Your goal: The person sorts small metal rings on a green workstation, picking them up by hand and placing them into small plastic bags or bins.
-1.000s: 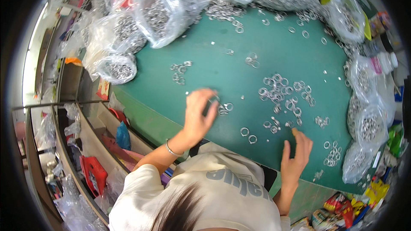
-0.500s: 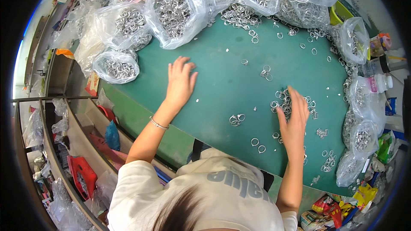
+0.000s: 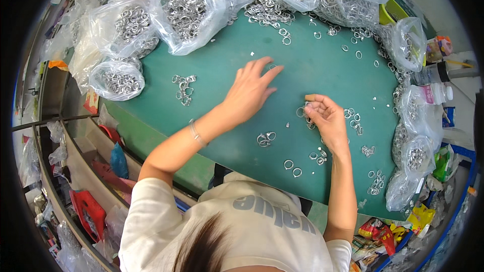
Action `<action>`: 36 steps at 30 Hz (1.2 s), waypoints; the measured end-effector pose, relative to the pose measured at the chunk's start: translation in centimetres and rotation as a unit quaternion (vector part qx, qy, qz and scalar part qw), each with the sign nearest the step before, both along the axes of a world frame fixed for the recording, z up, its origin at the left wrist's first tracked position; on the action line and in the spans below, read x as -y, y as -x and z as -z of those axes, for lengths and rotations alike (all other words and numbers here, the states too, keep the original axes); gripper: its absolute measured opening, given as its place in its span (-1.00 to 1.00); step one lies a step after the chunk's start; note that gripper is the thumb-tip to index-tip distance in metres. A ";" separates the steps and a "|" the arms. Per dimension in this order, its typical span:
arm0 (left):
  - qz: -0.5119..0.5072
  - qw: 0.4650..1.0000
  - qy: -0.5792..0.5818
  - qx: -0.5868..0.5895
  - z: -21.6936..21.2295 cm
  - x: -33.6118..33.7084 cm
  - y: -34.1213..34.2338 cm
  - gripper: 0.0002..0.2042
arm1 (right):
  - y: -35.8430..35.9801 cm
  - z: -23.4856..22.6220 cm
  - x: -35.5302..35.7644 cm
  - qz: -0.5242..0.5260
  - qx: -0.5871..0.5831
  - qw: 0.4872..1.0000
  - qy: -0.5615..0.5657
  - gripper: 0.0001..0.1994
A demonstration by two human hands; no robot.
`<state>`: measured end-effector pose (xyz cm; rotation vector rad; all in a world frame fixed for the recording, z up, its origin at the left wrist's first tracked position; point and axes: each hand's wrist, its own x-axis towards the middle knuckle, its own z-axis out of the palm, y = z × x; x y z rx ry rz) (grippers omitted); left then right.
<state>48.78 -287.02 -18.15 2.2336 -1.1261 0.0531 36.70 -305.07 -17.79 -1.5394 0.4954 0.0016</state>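
My left hand (image 3: pixel 252 88) is over the middle of the green tabletop (image 3: pixel 232 158), fingers apart, with a single silver ring (image 3: pixel 272 67) partly showing at its fingertips. My right hand (image 3: pixel 328 121) is closed, thumb and fingertips pinched together over silver rings (image 3: pixel 301 112); how many it grips is hidden. Its index fingertip has a tan covering. More rings lie just right of that hand in a loose group (image 3: pixel 354 121). To the left of my left hand is a small cluster of rings (image 3: pixel 184 89).
Clear plastic bags of rings (image 3: pixel 186 15) line the far edge, with loose rings (image 3: pixel 269 10) spilling out. Smaller ring bags (image 3: pixel 417 156) and a white bottle (image 3: pixel 438 93) stand along the right. Small ring groups (image 3: pixel 265 139) dot the near table. Shelves with a red basket (image 3: pixel 88 211) are at left.
My left hand has moved right toward the middle, and a ring cluster shows where it was. My right hand has gone from hovering over the ring pile to pinching; fewer rings show there.
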 end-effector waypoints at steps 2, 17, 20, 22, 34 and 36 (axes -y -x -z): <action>0.031 0.999 -0.024 -0.029 2.0 2.4 -1.5 -0.68 | 0.4 -0.7 0.1 -0.025 -0.002 0.999 0.045 -0.75; 0.202 0.964 0.041 -0.166 1.9 4.8 3.4 -0.68 | 9.4 0.9 3.0 0.105 0.053 0.865 0.487 -0.48; 0.140 0.939 0.049 -0.310 0.9 5.0 3.0 -0.65 | 10.0 -0.3 3.0 0.231 -0.007 0.897 0.377 -0.45; 0.091 0.894 0.058 -0.435 0.5 5.0 2.8 -0.64 | 11.2 -0.2 3.0 0.201 -0.045 0.862 0.463 -0.43; 0.189 0.975 -0.081 -0.080 -0.2 4.9 5.2 -0.74 | 10.8 -1.2 1.6 0.104 -0.009 0.825 0.555 -0.59; 0.181 0.973 -0.049 -0.133 0.0 4.9 5.3 -0.77 | 9.7 -0.8 1.2 0.109 0.068 0.858 0.497 -0.62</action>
